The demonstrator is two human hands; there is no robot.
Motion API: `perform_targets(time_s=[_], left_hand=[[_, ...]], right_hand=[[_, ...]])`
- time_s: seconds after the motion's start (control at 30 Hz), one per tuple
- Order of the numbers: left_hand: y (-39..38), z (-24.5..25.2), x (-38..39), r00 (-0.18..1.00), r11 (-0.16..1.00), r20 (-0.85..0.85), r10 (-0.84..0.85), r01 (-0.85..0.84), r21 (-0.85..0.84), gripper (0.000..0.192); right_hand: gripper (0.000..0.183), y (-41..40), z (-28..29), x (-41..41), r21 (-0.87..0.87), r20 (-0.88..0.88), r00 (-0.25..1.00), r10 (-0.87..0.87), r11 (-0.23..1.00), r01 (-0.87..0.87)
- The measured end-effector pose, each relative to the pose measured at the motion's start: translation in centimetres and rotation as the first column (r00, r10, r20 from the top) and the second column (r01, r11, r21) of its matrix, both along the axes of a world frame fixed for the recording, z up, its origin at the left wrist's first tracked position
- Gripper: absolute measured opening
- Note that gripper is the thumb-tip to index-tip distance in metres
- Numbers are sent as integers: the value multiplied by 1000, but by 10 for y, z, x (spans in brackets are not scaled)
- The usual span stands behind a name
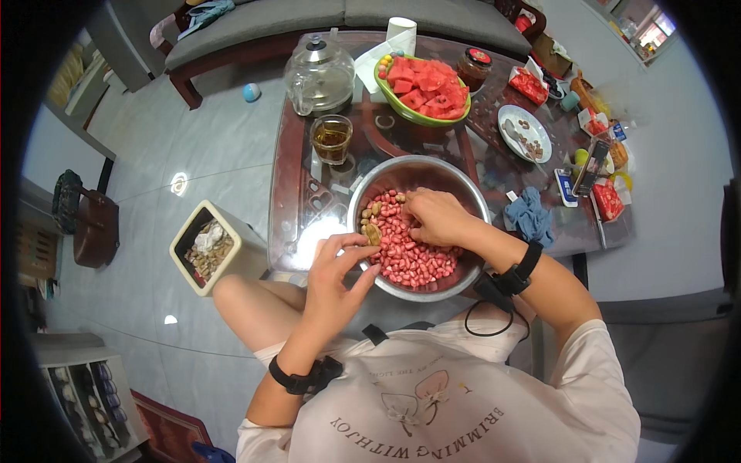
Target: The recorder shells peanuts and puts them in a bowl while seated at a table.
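A steel bowl (476, 276) at the table's near edge holds many red-skinned peanut kernels (405, 254), with several unshelled peanuts (371, 234) along its left side. My right hand (434, 217) reaches over the rim, its fingertips down among the kernels; whether they grip anything is hidden. Over the bowl's left rim is my left hand (341, 278), thumb and fingers apart, nothing seen between them, fingertips near the unshelled peanuts. To the left, a cream bin (243, 254) on the floor contains peanut shells (211, 254) and crumpled white tissue.
Behind the bowl on the glass-topped table (283, 214) stand a glass of tea (332, 140), a glass kettle (320, 78) and a green bowl of watermelon (425, 87). Rightward are a plate with a spoon (524, 133), a blue cloth (531, 217) and a phone (565, 188).
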State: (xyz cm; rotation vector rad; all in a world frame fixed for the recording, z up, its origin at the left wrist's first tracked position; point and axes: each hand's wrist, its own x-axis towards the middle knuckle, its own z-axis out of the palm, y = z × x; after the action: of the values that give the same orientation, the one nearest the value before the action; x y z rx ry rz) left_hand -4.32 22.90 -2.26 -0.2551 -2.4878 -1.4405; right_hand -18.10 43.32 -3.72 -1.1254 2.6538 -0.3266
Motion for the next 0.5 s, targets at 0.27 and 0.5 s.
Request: perform_targets(time_s=[0.27, 0.5], left_hand=[[-2, -4, 1, 1000, 1000, -12, -4, 4, 1, 24], [-1, -2, 1, 1000, 1000, -21, -19, 19, 1, 25]], right_hand=[[9, 24, 37, 0, -356, 729, 684, -26, 839, 412], [10, 35, 44, 5, -306, 768, 629, -122, 793, 527]])
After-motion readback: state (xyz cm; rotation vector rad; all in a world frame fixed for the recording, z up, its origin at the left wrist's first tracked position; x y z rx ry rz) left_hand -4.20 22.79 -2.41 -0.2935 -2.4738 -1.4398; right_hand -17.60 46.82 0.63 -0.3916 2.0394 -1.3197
